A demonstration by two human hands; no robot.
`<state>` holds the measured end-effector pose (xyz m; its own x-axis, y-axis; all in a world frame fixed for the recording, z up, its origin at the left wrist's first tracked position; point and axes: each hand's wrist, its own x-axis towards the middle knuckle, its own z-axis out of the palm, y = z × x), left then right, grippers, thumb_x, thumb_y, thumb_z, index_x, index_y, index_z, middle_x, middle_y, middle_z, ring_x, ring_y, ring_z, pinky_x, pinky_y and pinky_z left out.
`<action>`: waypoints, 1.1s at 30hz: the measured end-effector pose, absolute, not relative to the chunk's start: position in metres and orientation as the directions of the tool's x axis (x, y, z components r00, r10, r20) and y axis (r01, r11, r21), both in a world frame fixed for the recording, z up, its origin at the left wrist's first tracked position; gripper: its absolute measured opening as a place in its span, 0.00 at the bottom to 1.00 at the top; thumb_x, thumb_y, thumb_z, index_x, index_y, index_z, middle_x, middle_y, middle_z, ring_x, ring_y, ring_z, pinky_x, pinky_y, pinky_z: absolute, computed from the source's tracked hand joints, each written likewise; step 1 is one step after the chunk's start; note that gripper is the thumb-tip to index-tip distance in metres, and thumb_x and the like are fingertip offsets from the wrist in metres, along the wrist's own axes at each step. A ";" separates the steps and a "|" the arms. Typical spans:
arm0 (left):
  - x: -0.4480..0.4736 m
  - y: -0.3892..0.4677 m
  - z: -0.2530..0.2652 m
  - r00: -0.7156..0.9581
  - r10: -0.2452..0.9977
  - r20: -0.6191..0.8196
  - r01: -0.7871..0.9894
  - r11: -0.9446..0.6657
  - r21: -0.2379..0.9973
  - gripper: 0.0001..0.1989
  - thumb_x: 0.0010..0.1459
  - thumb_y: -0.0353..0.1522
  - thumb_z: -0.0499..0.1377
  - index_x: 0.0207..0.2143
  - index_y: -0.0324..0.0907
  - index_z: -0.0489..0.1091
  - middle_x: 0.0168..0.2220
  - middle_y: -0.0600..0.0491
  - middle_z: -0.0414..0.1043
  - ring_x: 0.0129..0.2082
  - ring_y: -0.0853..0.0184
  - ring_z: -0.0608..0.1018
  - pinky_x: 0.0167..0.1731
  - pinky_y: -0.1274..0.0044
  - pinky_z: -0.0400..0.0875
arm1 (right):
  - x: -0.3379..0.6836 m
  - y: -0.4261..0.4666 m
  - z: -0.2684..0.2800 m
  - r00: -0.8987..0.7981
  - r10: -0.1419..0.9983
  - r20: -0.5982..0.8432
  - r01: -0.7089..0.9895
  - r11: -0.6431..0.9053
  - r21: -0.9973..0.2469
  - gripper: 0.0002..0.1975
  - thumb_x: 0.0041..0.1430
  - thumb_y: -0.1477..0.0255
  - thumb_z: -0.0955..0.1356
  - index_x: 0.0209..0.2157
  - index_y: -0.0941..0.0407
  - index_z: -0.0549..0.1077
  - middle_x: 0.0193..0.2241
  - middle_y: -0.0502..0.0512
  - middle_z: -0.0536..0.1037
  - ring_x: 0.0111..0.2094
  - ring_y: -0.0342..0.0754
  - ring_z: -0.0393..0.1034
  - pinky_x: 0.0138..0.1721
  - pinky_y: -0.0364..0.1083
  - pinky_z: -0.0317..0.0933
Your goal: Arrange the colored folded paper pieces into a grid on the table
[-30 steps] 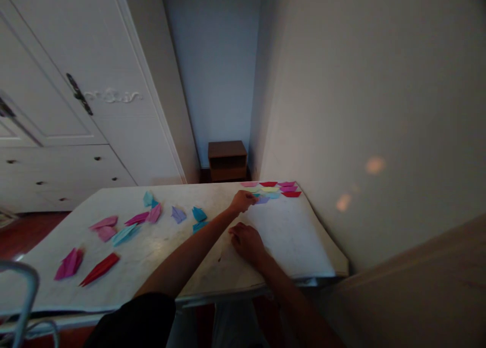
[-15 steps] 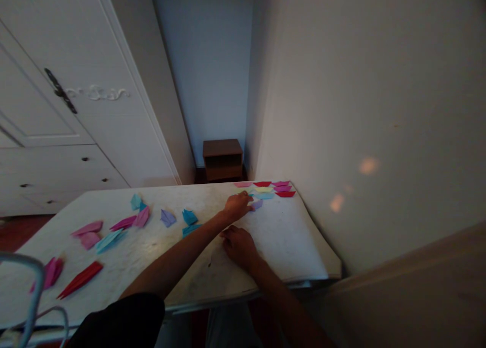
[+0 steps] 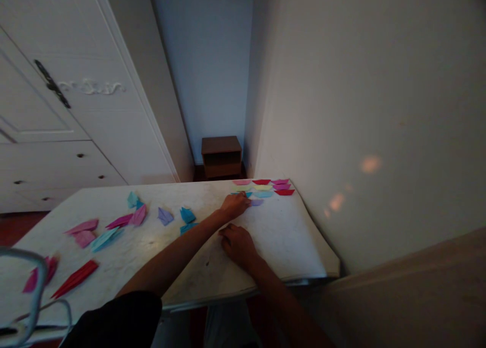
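Paper boats (image 3: 262,194), ten aligned, left hand (image 3: 234,205) beside lavender one (image 3: 257,202), right hand (image 3: 239,244), grips unclear

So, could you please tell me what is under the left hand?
Part of a blue paper shows past the far edge of the left hand, and a lilac paper just to its right. Anything directly beneath the hand is covered, so I cannot tell.
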<state>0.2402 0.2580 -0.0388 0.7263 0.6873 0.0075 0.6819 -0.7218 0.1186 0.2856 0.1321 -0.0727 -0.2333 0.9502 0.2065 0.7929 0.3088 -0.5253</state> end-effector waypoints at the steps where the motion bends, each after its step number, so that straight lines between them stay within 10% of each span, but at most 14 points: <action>1: 0.241 0.258 -0.040 0.723 0.691 0.014 0.685 -0.720 0.114 0.15 0.64 0.38 0.49 0.44 0.48 0.74 0.47 0.48 0.69 0.40 0.61 0.76 0.39 0.72 0.69 | 0.286 0.133 -0.074 -0.231 0.949 0.213 0.790 0.311 -0.528 0.13 0.58 0.77 0.63 0.42 0.57 0.76 0.38 0.55 0.76 0.39 0.47 0.69 0.43 0.44 0.58; 14: 0.235 0.255 -0.046 0.683 0.719 0.131 0.711 -0.695 0.106 0.17 0.64 0.39 0.49 0.49 0.44 0.72 0.50 0.47 0.69 0.42 0.60 0.76 0.40 0.71 0.70 | 0.288 0.133 -0.075 -0.219 0.947 0.234 0.777 0.314 -0.545 0.13 0.57 0.78 0.63 0.41 0.57 0.76 0.37 0.55 0.76 0.38 0.48 0.69 0.42 0.44 0.60; 33: 0.069 0.131 -0.046 0.479 0.795 0.372 0.540 -0.601 0.589 0.10 0.62 0.33 0.54 0.37 0.40 0.75 0.31 0.53 0.74 0.23 0.75 0.70 0.27 0.81 0.64 | 0.296 0.132 -0.080 -0.202 0.928 0.312 0.584 0.370 -0.723 0.12 0.58 0.76 0.61 0.38 0.57 0.75 0.36 0.56 0.76 0.38 0.46 0.70 0.42 0.45 0.62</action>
